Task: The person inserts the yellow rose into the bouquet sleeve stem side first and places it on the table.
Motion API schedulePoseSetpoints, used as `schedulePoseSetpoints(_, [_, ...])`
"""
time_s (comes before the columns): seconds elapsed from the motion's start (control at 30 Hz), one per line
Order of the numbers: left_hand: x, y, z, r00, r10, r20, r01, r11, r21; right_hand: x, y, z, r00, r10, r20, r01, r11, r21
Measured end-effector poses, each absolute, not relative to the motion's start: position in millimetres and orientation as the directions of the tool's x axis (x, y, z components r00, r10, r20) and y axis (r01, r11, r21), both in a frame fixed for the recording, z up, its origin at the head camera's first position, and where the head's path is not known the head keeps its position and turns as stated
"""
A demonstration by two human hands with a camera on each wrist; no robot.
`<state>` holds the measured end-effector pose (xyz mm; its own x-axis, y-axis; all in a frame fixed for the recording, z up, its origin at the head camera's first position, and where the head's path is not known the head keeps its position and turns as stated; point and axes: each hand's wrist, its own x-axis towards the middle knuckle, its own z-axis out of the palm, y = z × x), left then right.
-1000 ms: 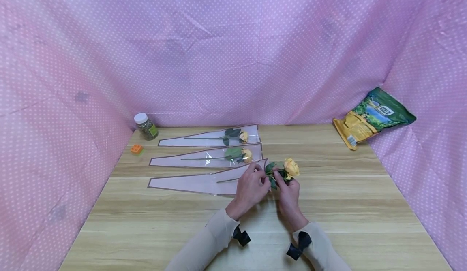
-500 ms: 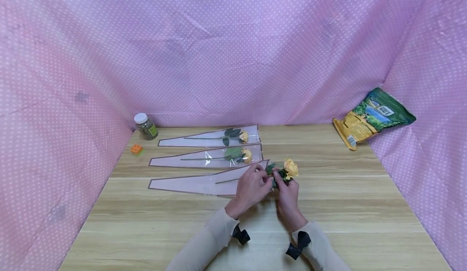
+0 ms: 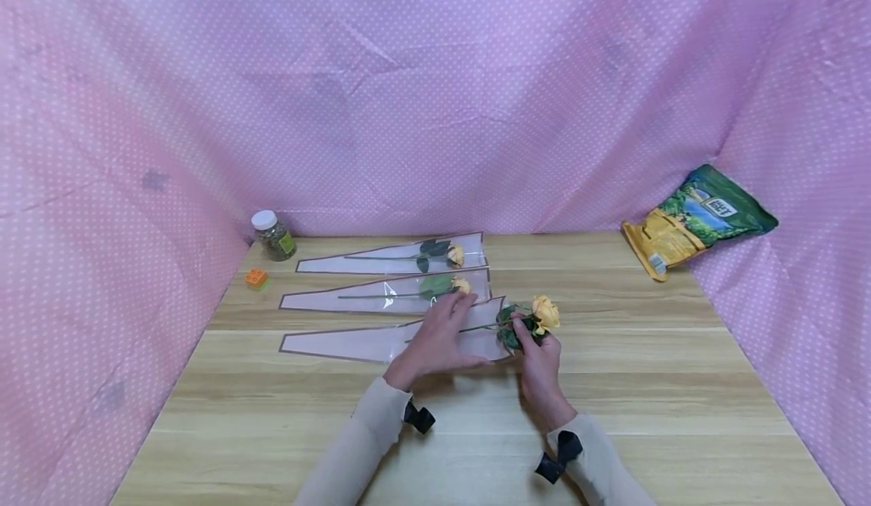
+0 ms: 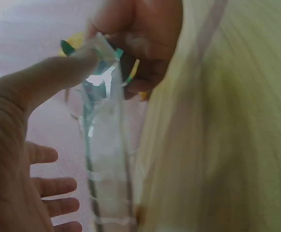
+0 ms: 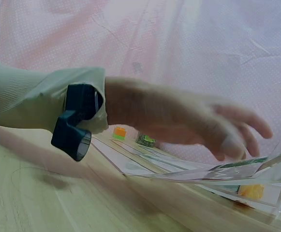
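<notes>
My right hand pinches a yellow rose by its leafy stem just below the bloom. The rose's stem runs leftward into a clear, dark-edged flower sleeve, while bloom and leaves stick out at the wide end. Over this sleeve hovers my left hand, its fingers spread and holding nothing. In the left wrist view, its thumb reaches across in front of the sleeve's glossy open end; whether they touch I cannot tell. Blur softens the left hand in the right wrist view.
Behind lie two more sleeves, a middle one and a far one, each with a yellow rose inside. A white-capped jar and an orange toy block stand at back left. A green-and-yellow bag leans at back right.
My left hand has let go near the rose's leaves and moved left over the sleeve, its fingers spreading. The right hand keeps its pinch on the rose, almost unmoved.
</notes>
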<state>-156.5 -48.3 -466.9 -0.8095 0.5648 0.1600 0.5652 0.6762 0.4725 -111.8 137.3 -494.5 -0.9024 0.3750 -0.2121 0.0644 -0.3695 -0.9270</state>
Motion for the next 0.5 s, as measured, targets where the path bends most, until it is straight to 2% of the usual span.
schedulePoseSetpoints(0.2, [-157, -45, -476, -0.786, 0.614, 0.074, 0.593, 0.714, 0.372, -111, 137, -493, -0.897, 0.386, -0.214, 0.053, -0.387, -0.921])
schedulePoseSetpoints(0.5, [-158, -41, -487, -0.789, 0.608, 0.089, 0.597, 0.723, 0.347, -111, 138, -491, -0.900, 0.375, -0.223, 0.081, -0.359, -0.930])
